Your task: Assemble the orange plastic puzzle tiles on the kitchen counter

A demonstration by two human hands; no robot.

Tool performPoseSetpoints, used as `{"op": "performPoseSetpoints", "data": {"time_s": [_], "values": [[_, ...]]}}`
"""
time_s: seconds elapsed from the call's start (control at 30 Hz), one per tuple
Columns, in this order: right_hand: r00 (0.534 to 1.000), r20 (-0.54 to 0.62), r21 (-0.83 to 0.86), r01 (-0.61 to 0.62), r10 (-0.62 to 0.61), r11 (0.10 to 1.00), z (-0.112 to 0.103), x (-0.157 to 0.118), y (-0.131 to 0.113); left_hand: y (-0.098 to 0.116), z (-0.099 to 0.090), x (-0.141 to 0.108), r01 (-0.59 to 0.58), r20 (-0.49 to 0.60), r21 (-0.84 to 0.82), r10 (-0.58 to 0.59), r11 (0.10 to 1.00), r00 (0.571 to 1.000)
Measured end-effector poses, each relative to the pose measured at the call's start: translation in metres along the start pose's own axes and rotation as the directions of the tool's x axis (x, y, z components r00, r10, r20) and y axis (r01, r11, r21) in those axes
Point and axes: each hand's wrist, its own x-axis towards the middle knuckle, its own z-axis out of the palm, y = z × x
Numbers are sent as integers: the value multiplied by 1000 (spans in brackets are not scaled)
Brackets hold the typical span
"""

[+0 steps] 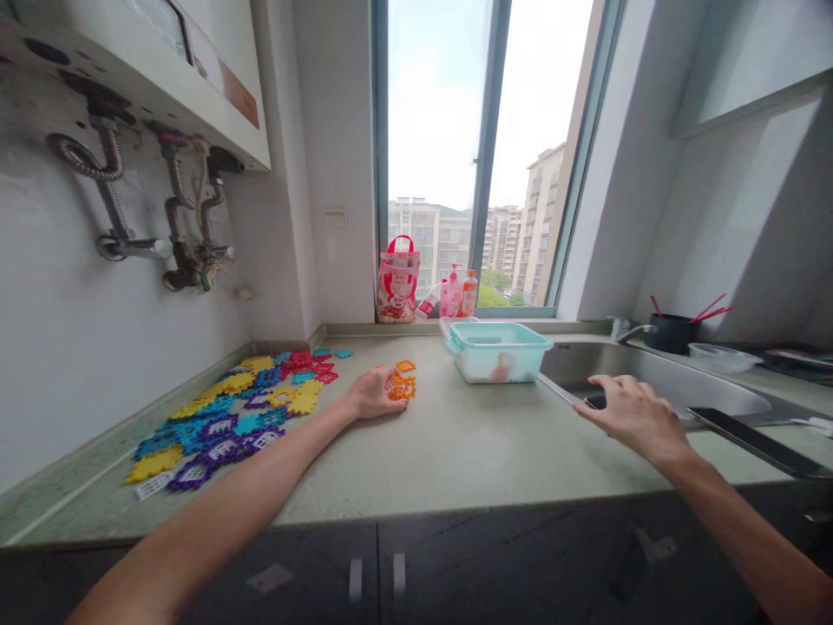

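My left hand (377, 394) rests on the counter (449, 460), its fingers curled round orange plastic pieces (402, 387). To its left lies a spread of notched plastic pieces (251, 398) in yellow, blue, red and purple. My right hand (628, 412) is over the sink's front edge, thumb and fingers apart; a small dark patch shows between them, too unclear to name. A translucent teal bin (498, 354) stands between the hands, farther back, with something blurred inside.
A steel sink (709, 386) is at the right, with a faucet (625, 330), a black pot (673, 332) and a clear bowl (722, 357) behind. A dark flat device (758, 441) lies near the front. Bottles (459, 295) and a pink bag (397, 286) stand by the window.
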Motion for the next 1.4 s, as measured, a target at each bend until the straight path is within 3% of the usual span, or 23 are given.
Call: {"op": "performPoseSetpoints", "data": {"time_s": [0.07,0.13,0.2,0.3,0.43,0.63,0.87,1.0,1.07,1.23,1.3,1.4], "values": [[971,96,110,207,-218,972,-12,-8,-65,-1,1,0,20,-26,-12,-20,1000,999],[901,162,150,381,-402,913,-19,-13,-134,-3,2,1,57,-58,-38,-59,998,997],[820,155,190,523,-552,831,-18,-11,-198,-7,2,2,93,-100,-99,-103,991,990],[740,67,345,612,-669,711,-4,7,-270,-14,2,6,157,-141,-238,-194,959,971],[784,39,456,538,-620,709,27,41,-323,-30,4,13,186,-202,-415,-290,891,935],[785,106,523,478,-611,705,65,66,-343,-45,6,20,219,-234,-691,-500,689,834],[826,77,583,416,-558,698,82,79,-344,-41,5,20,243,-158,-774,-550,584,820],[843,-23,635,428,-537,644,83,85,-356,-41,4,20,251,-128,-809,-575,532,808],[815,-86,668,474,-573,574,83,87,-361,-41,4,20,256,-117,-816,-581,519,805],[667,-96,726,554,-739,407,88,87,-367,-44,4,21,244,-93,-848,-587,470,804],[658,-77,739,541,-749,400,89,86,-366,-47,4,21,243,-70,-866,-589,436,805],[685,-82,750,521,-724,408,88,82,-364,-52,2,20,243,-25,-889,-571,387,821]]}}
